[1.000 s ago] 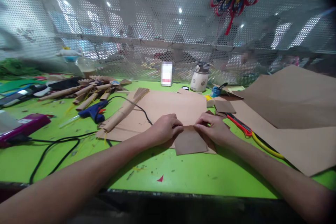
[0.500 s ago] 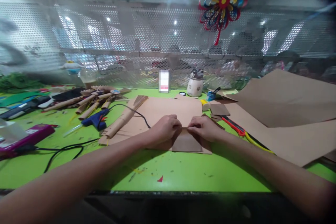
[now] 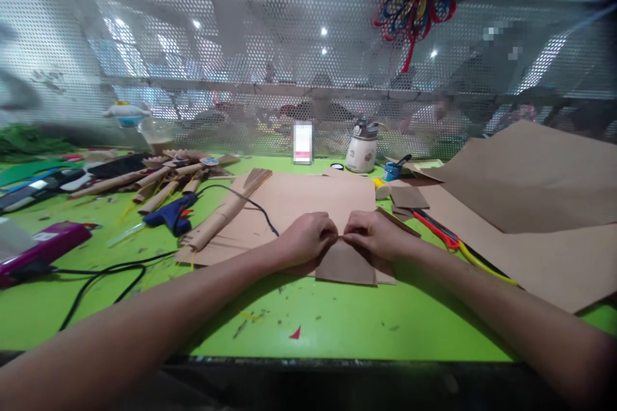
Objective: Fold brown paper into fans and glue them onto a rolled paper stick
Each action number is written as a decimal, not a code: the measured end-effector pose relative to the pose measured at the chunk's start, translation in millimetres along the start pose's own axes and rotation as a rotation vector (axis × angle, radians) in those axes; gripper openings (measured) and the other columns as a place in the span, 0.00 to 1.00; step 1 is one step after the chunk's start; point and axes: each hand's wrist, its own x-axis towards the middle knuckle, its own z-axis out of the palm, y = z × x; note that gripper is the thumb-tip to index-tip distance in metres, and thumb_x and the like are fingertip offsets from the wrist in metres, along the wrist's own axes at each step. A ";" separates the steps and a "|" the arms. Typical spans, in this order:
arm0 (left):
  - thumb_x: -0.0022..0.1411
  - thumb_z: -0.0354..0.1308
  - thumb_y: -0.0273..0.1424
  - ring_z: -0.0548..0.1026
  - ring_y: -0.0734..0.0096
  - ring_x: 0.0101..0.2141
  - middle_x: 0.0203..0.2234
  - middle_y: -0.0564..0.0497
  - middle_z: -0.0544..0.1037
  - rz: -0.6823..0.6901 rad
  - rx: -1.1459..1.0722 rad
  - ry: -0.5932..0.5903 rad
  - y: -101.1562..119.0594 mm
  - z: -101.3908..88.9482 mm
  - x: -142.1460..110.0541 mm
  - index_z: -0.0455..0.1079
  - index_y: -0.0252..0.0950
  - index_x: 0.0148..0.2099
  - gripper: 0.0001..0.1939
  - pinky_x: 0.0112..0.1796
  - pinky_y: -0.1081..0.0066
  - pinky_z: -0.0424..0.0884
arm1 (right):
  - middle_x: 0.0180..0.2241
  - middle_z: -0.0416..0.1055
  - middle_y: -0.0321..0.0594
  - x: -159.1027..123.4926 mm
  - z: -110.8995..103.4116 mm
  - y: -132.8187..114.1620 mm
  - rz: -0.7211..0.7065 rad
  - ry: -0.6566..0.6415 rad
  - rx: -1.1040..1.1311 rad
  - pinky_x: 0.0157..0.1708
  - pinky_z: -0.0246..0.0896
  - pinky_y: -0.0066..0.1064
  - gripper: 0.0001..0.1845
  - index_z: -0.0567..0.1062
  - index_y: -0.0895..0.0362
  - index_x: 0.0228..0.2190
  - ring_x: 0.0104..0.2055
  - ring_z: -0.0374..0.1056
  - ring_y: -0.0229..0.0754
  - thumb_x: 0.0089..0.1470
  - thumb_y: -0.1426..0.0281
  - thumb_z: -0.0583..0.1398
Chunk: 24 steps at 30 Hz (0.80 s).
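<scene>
Between my hands is a small piece of brown kraft paper, its far edge pinched by fingers of both. My left hand is closed on the left end of that edge. On the right end, my right hand grips with thumb and fingertips close to the left ones. The pinched edge is partly hidden by the fingers. Beneath lies a larger sheet of kraft paper on the green table. A paper roll with a fringed end rests on the sheet's left side.
Left are a blue glue gun, its black cord, a purple device and several rolled paper pieces. Right lie a red utility knife, small brown squares and a large folded sheet. A bottle and phone stand behind.
My fingertips have come closer together along the paper's far edge, and more of that edge is now covered. The camera view has tilted up, then partly back down.
</scene>
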 end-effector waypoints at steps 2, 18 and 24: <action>0.61 0.52 0.27 0.71 0.71 0.31 0.29 0.49 0.74 0.010 0.010 -0.003 0.1 0.4 -0.6 0.75 0.34 0.36 0.09 0.34 0.73 0.64 | 0.29 0.72 0.41 -0.1 0.8 1.1 -0.007 0.005 -0.008 0.32 0.60 0.28 0.07 0.77 0.60 0.29 0.31 0.67 0.38 0.56 0.73 0.58; 0.61 0.55 0.27 0.69 0.72 0.30 0.28 0.50 0.70 0.093 0.092 -0.030 -3.7 3.0 8.2 0.74 0.34 0.33 0.07 0.33 0.73 0.64 | 0.30 0.68 0.41 1.8 10.5 11.6 -0.138 -0.013 -0.176 0.32 0.59 0.28 0.07 0.74 0.59 0.29 0.32 0.63 0.38 0.57 0.76 0.56; 0.64 0.50 0.28 0.67 0.70 0.32 0.29 0.49 0.69 0.162 0.188 -0.006 1.2 5.3 6.2 0.72 0.33 0.32 0.11 0.34 0.72 0.64 | 0.31 0.66 0.41 0.9 10.6 15.0 -0.171 -0.034 -0.241 0.32 0.59 0.28 0.07 0.73 0.59 0.30 0.32 0.62 0.38 0.58 0.76 0.55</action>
